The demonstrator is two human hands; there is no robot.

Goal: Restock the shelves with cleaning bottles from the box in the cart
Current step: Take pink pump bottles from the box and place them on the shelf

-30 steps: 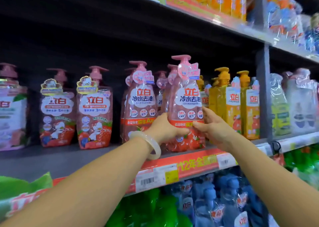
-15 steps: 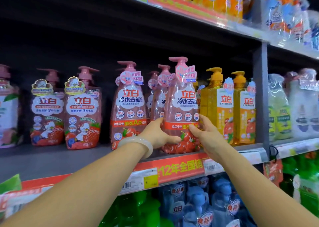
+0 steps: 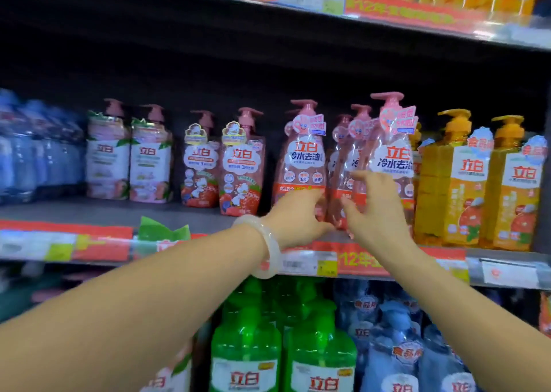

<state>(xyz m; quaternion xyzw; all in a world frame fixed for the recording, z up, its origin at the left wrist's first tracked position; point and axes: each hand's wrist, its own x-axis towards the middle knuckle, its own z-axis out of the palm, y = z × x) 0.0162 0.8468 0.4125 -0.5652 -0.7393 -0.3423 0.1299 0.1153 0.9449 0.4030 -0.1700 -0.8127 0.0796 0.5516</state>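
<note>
- Pink pump bottles [image 3: 390, 159] stand upright on the middle shelf [image 3: 119, 212], between strawberry-label bottles [image 3: 241, 165] and yellow bottles [image 3: 456, 179].
- Left hand [image 3: 298, 218], with a pale bangle [image 3: 265, 245] on the wrist, reaches with loose fingers to the base of one pink bottle [image 3: 301, 159]; whether it touches is unclear.
- Right hand [image 3: 378, 209] is spread open in front of the right-hand pink bottles, holding nothing.
- Green bottles [image 3: 247, 347] fill the shelf below.

The pink bottles [image 3: 301, 165] are glossy translucent plastic with slick printed labels; the green bottles [image 3: 246, 347] shine the same way. The shelf [image 3: 119, 212] is matt grey (metal, by the look). The bracelet [image 3: 264, 245] is smooth, milky and polished.
</note>
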